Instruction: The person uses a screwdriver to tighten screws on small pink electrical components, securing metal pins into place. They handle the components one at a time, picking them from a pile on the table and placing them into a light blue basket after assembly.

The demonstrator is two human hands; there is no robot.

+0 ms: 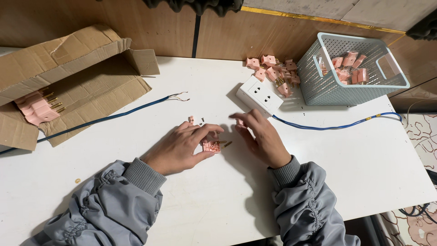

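At the far left of the white table (318,182) a torn cardboard box (68,86) lies flattened open, and a small cluster of pink plugs (37,107) with brass prongs rests on its flap, kept together there rather than loose on the surface. A blue cable (104,119) runs out from under the cardboard toward the middle and ends in bare stripped wires.

Near the centre, the left hand (182,148) is curled around a pink plug (212,146), pinching it between thumb and fingers and pressing it down on the table so that its brass prong points to the right, free of the grip. Just above that hand lie a tiny pink piece (191,120) and what looks like a small screw, set aside within easy reach.

The right hand (261,136) lies just beside the plug, its fingers stretched flat toward the left and slightly spread; it holds nothing that can be seen, though a bit of pink shows at its fingertips.

Just beyond the right hand sits a white socket block (259,94), its own blue cord (327,125) trailing off to the right edge. Behind it is a loose heap of pink plugs (273,70), and to the right stands a pale teal plastic basket (318,86) holding more of them, apart from the heap.
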